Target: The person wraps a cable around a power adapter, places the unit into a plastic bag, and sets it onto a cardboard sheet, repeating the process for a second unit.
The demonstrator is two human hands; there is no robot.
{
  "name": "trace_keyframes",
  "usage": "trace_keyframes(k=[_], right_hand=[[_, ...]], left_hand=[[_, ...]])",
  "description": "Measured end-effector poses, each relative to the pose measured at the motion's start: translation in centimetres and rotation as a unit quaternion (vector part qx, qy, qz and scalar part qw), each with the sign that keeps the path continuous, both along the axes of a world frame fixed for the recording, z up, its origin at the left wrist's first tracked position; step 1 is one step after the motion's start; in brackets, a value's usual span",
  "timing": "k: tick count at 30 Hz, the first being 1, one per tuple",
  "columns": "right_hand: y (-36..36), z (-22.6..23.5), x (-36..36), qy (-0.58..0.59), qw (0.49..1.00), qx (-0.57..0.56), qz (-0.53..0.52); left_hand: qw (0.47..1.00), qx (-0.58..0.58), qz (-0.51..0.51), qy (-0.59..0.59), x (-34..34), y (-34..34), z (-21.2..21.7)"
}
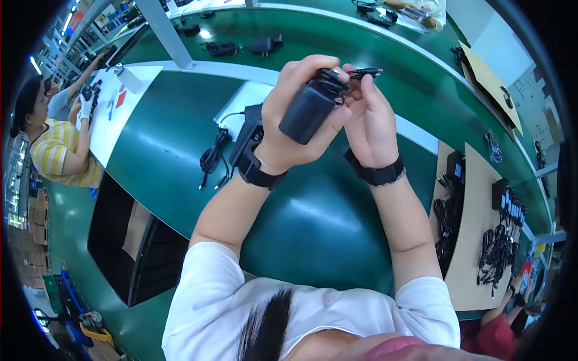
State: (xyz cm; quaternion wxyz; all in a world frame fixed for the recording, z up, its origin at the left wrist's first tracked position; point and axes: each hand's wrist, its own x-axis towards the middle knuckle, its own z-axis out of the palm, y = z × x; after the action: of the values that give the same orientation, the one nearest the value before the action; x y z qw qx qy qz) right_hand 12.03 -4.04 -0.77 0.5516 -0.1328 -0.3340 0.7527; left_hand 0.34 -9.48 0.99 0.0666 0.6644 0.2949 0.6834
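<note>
My left hand point(289, 99) is wrapped round a black power adapter point(307, 115), raised above the green bench. At the adapter's far end is a black cable, bundled, partly hidden by fingers. My right hand point(370, 123) closes on that cable near its plug point(370, 73), thumb and fingers pinching it. Both wrists wear black straps. Beside my left wrist is a black boxy thing point(250, 129); whether it lies on the bench or hangs from the strap I cannot tell. A coiled black cable point(214, 155) lies next to it on the bench.
On the right, cardboard sheets point(466, 240) carry several black adapters with bundled cables point(498, 253). More adapters point(265, 44) lie beyond a metal rail. A person in yellow stripes point(63, 150) works at the left. A black bin point(135, 240) stands below the bench's left edge.
</note>
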Motion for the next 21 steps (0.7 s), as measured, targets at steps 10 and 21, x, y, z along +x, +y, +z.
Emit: trace_keyframes(k=[10, 21], right_hand=[[1.2, -1.4, 2.4, -0.121, 0.979, 0.089, 0.135], [-0.4, -0.6, 2.8, -0.134, 0.977, 0.053, 0.155]], left_hand=[[0.87, -0.216, -0.335, -0.291, 0.7, 1.6, -1.2], [0.899, -0.235, -0.295, -0.222, 1.0, 1.1, -1.7]])
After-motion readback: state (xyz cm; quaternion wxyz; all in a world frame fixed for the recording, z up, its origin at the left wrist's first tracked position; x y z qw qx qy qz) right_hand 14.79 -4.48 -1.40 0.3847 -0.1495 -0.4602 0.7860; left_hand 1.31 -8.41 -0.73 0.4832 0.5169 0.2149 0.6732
